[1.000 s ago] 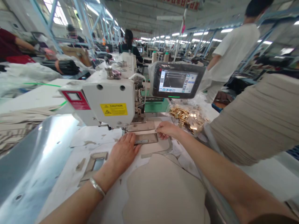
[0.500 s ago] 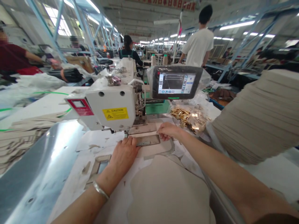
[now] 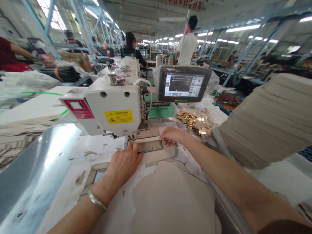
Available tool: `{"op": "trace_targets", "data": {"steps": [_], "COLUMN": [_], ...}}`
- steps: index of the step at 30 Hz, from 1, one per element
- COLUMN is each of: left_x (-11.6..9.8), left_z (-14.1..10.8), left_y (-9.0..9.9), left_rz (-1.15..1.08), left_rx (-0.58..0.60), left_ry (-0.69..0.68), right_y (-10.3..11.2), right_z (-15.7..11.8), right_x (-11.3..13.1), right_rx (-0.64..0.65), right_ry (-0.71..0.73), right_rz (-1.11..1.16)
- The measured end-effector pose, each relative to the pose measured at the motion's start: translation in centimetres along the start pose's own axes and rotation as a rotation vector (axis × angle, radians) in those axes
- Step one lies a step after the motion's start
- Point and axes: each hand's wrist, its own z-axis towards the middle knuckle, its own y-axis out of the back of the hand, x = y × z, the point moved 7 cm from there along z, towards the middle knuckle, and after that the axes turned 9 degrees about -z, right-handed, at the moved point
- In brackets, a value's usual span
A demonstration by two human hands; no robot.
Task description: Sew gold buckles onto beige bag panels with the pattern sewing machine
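A narrow beige strip [image 3: 149, 139] lies across the slot of a flat beige plate [image 3: 156, 157] under the sewing machine head [image 3: 114, 110]. My right hand [image 3: 172, 136] pinches the strip's right end. At its left end, just below the needle area, my left hand [image 3: 126, 160] has its fingers closed and pressed down; its fingertips are partly hidden. A thin grey metal bar [image 3: 145, 149] shows in the slot beside my left hand. Nearer to me lies a rounded beige panel [image 3: 173, 198], and a small beige frame [image 3: 86, 182] is left of my left wrist.
A tall stack of beige panels [image 3: 270, 120] leans at the right. Gold metal fittings [image 3: 192, 122] in clear plastic lie behind my right hand, below a lit control screen [image 3: 182, 84]. Beige pieces [image 3: 21, 136] are piled left. Several people work farther back.
The view has shifted slightly. The grey metal bar now shows in the slot by my left hand. My right hand stays at the strip's end. A person in white has moved farther away.
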Motion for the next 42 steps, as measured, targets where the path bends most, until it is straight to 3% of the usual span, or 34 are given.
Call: {"op": "trace_targets", "data": {"steps": [16, 25, 30, 42], "left_x": [6.1, 9.3, 8.9, 5.1], "left_z": [-2.4, -3.2, -2.3, -1.8], "left_y": [0.3, 0.7, 0.5, 0.0], "left_rz": [0.070, 0.064, 0.032, -0.101], "left_rx": [0.025, 0.041, 0.007, 0.053], "left_ry": [0.123, 0.207, 0.174, 0.162], "right_y": [-5.0, -8.2, -7.1, -2.9], "right_z": [0.7, 2.6, 2.7, 1.7], "right_x": [5.5, 8.0, 8.0, 3.9], "right_rx": [0.074, 0.183, 0.161, 0.129], "right_ry": [0.053, 0.083, 0.068, 0.025], "right_rz": [-0.019, 0.000, -0.011, 0.028]}}
